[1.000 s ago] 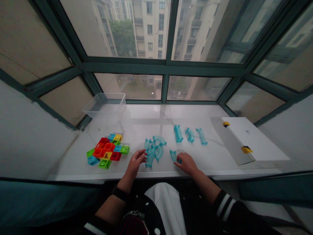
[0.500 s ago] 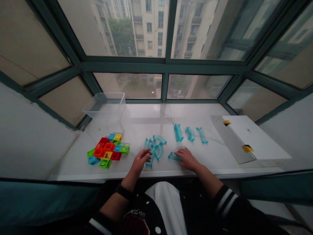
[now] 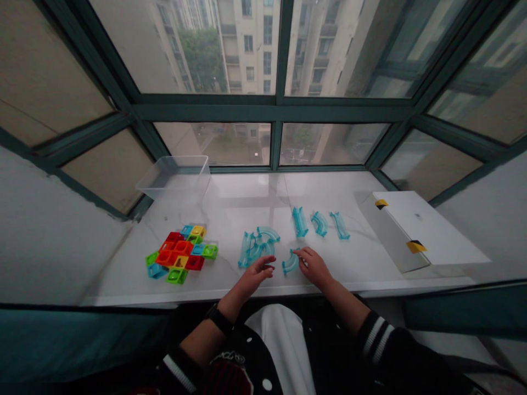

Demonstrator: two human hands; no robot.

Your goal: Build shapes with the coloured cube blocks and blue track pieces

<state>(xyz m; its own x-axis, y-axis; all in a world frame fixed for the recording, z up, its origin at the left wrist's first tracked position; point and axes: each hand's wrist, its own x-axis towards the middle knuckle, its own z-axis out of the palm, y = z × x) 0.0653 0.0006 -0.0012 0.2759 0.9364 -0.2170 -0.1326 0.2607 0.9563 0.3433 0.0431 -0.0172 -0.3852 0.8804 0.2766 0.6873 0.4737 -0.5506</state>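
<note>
My right hand [image 3: 314,267] pinches the upper end of a curved translucent blue track piece [image 3: 290,264] near the front of the white ledge. To its left, my left hand [image 3: 257,272] hovers at the near edge of a loose pile of blue track pieces [image 3: 248,249], its fingers apart and holding nothing. Part of that pile is hidden behind the left fingers. Beyond my right hand lie a straight blue track piece [image 3: 300,222], a curved blue track piece [image 3: 319,224] and a wavy blue track piece [image 3: 340,226], side by side.
Joined coloured blocks [image 3: 181,252] lie on the left of the ledge [image 3: 230,192]. A clear plastic bin [image 3: 175,173] stands at the back left by the window. On the right is a white box [image 3: 428,230] with yellow-black tabs.
The curved track piece by my right hand has turned from lying sideways to pointing away from me. My left hand has moved right and slightly nearer; a straight piece beneath it has shifted left.
</note>
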